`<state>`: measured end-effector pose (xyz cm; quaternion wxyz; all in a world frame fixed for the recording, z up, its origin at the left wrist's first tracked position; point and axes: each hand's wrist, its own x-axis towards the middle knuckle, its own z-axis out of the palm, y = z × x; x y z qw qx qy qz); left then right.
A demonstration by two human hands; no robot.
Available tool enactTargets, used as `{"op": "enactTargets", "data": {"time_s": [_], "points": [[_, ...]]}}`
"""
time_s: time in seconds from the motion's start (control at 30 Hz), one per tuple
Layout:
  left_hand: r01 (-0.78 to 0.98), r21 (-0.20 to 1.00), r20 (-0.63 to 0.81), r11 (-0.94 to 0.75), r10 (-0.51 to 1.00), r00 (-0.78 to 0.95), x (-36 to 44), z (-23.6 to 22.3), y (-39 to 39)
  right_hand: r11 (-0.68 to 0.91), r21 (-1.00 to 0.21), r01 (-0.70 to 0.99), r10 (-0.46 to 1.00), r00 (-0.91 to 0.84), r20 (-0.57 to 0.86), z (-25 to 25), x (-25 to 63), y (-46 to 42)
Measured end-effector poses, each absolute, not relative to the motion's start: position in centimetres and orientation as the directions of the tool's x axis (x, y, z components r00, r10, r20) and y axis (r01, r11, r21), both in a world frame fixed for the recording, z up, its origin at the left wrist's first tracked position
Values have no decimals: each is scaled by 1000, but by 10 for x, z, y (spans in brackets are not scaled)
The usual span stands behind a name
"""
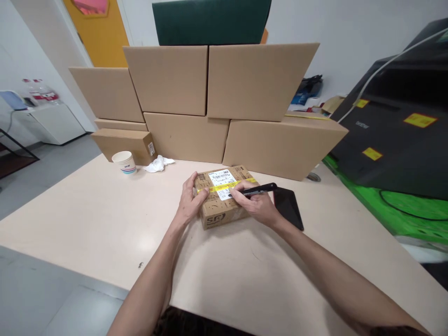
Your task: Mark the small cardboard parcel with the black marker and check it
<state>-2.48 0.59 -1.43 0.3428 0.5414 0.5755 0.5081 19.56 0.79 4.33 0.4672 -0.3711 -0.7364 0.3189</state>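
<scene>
A small cardboard parcel point(217, 210) with a white shipping label point(224, 181) and a yellow tape strip lies on the beige table point(87, 219). My left hand point(189, 200) grips the parcel's left side, thumb on top. My right hand point(255, 204) holds a black pen point(257, 190), its tip resting on the label near the yellow tape. A black phone point(287, 207) lies flat just right of the parcel, under my right wrist.
Several large cardboard boxes point(210, 102) are stacked like a wall behind the parcel. A paper cup point(124, 162) and a crumpled tissue point(158, 164) sit at the back left. A black printer point(395, 121) stands on a green mat point(392, 210) at right.
</scene>
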Motion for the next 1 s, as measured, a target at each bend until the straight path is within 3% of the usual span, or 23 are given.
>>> {"op": "enactTargets", "data": {"time_s": [0.4,0.6,0.7,0.83,0.93,1.0], "points": [[273,955,163,-112,971,-173,-23,-13,4,460,-841,284,886,-210,414,34,209,20],[269,954,183,-132,967,-176,-23,-14,5,534,-776,337,841,-118,528,35,225,4],[267,951,205,-154,963,-173,-23,-14,5,619,-648,445,782,-266,564,27,251,-12],[268,953,190,-139,966,-175,-22,-12,4,821,-307,482,571,-670,475,6,279,-30],[274,954,175,-122,968,-178,-22,-12,4,846,-58,529,513,-782,353,-12,284,-36],[278,954,168,-114,969,-180,-23,-12,4,825,34,565,534,-797,281,-20,283,-38]]}}
